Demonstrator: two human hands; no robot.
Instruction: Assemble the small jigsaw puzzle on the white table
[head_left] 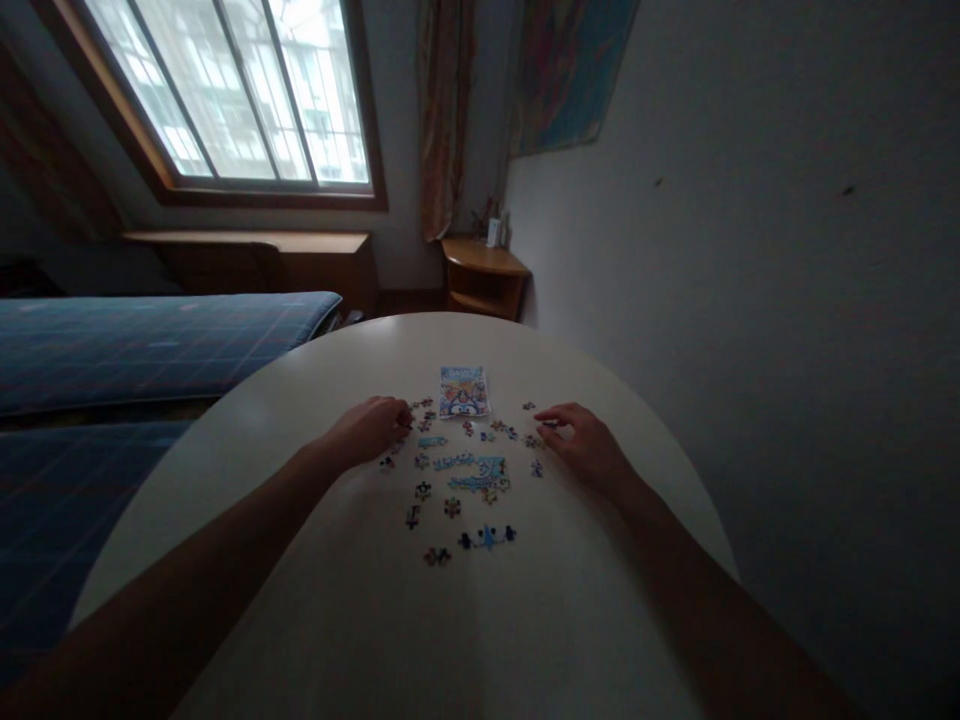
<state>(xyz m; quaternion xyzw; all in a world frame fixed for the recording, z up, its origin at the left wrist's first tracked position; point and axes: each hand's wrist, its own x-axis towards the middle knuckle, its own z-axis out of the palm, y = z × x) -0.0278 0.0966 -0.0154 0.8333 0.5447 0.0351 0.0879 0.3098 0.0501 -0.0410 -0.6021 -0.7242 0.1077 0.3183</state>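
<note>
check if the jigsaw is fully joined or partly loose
Partly loose: a small blue section looks joined, while separate pieces lie scattered around it on the white table.

On the worktop [570, 620], the joined puzzle section [493, 472] lay between the left hand [373, 428] and the right hand [583, 442]. Behind it lay the picture card [463, 392]; before it, a short row of pieces [488, 538] with a pair [437, 556] to its left. Loose pieces [451, 508] surrounded the section, some just beside each hand. The mattress [150, 340] was left of the worktop, the wall [787, 350] right, the corner shelf [484, 258] behind.
</note>
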